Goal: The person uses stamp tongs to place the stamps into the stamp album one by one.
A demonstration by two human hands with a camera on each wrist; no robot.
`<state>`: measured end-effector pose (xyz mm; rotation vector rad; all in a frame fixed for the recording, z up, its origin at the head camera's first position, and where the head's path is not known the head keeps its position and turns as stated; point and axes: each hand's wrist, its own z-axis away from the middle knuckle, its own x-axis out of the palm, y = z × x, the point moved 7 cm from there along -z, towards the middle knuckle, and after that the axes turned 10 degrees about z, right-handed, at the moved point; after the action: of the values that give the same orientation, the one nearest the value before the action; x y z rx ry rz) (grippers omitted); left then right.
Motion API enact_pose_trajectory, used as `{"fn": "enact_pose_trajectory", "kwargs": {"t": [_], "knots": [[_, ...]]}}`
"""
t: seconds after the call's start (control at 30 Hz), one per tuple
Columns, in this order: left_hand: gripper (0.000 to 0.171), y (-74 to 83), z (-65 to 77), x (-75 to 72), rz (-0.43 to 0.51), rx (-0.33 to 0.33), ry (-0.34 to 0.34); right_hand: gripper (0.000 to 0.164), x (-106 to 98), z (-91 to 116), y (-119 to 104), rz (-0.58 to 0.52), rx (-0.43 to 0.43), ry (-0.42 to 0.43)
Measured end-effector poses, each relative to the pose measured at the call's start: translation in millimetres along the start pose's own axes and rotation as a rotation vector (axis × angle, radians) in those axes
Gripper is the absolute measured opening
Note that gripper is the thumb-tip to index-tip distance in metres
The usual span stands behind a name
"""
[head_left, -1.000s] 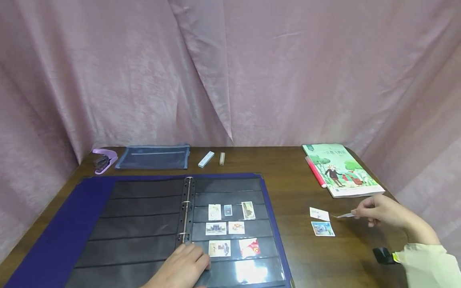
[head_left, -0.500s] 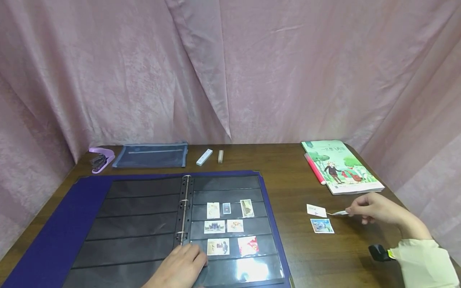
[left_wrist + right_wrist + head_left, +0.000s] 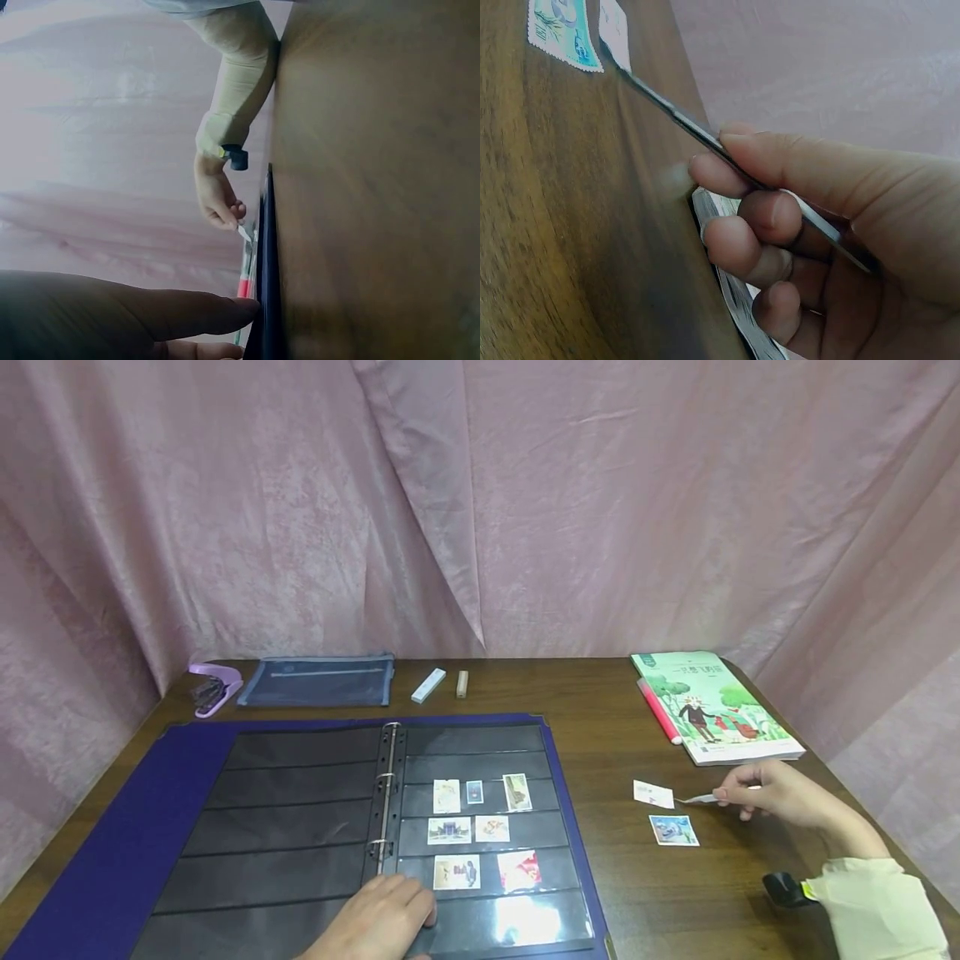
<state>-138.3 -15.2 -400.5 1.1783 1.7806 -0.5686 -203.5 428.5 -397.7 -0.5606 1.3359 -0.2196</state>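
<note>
My right hand pinches metal tweezers between thumb and fingers, over the table to the right. In the right wrist view, the tweezers' tip meets the edge of a whitish stamp; whether it grips the stamp or only touches it, I cannot tell. Just below that stamp lies a blue stamp with perforated edges. My left hand rests on the stamp album near the front of its ring spine, fingers relaxed. Several stamps, one a red and white stamp, sit in the right page's strips.
A green-covered book with a red pen beside it lies at the back right. Along the back edge are a purple stapler, a blue zip pouch and two small boxes. A pink curtain hangs behind.
The right hand and tweezers have moved slightly left. The whitish stamp has shifted left, a little away from the blue stamp. The left hand stays on the album.
</note>
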Motion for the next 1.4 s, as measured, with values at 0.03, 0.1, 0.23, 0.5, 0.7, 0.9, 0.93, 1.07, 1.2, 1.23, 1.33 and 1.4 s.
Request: {"fn": "enact_pose_trajectory", "kwargs": {"t": [0.03, 0.1, 0.23, 0.5, 0.7, 0.9, 0.93, 1.07, 1.2, 1.23, 1.33, 1.4], "knots": [[0.031, 0.2, 0.2, -1.0, -0.008, 0.002, 0.007, 0.018, 0.0, -0.4, -0.7, 0.001, -0.002, 0.003], [0.033, 0.3, 0.8, -2.7, -0.015, 0.003, 0.010, 0.018, -0.5, -0.9, -2.2, 0.000, -0.012, 0.008], [0.035, -2.3, 0.2, -5.0, 0.023, -0.053, -0.058, 0.018, -3.9, -0.5, -5.3, 0.010, -0.033, 0.019], [0.044, -5.5, -9.1, -6.7, 0.046, -0.165, -0.187, 0.018, -10.3, 2.6, -4.7, -0.026, -0.075, 0.031], [0.046, -1.9, -11.6, -9.2, 0.007, -0.157, -0.151, 0.016, -9.4, 0.4, -5.7, -0.055, -0.103, 0.026], [0.045, -3.2, -10.0, -4.9, 0.031, -0.196, -0.188, 0.016, -4.6, -2.8, -8.1, -0.064, -0.121, 0.007], [0.045, -3.6, -9.4, -4.2, 0.038, -0.204, -0.197, 0.016, -3.4, -3.3, -8.6, -0.069, -0.126, 0.003], [0.044, -5.3, -7.7, -2.3, 0.064, -0.242, -0.235, 0.016, -0.2, -4.6, -11.8, -0.098, -0.148, -0.007], [0.043, -9.3, -5.7, 2.4, 0.137, -0.307, -0.293, 0.016, 1.9, -5.2, -16.9, -0.114, -0.164, -0.010], [0.043, -10.5, -5.2, 3.6, 0.160, -0.321, -0.304, 0.015, 2.4, -5.5, -18.5, -0.113, -0.168, -0.011], [0.042, -13.3, -3.5, 5.6, 0.221, -0.356, -0.324, 0.015, 3.6, -6.9, -22.8, -0.097, -0.166, -0.007], [0.041, -14.7, -2.5, 6.0, 0.248, -0.366, -0.330, 0.015, 4.4, -8.3, -26.4, -0.081, -0.165, -0.003]]}}
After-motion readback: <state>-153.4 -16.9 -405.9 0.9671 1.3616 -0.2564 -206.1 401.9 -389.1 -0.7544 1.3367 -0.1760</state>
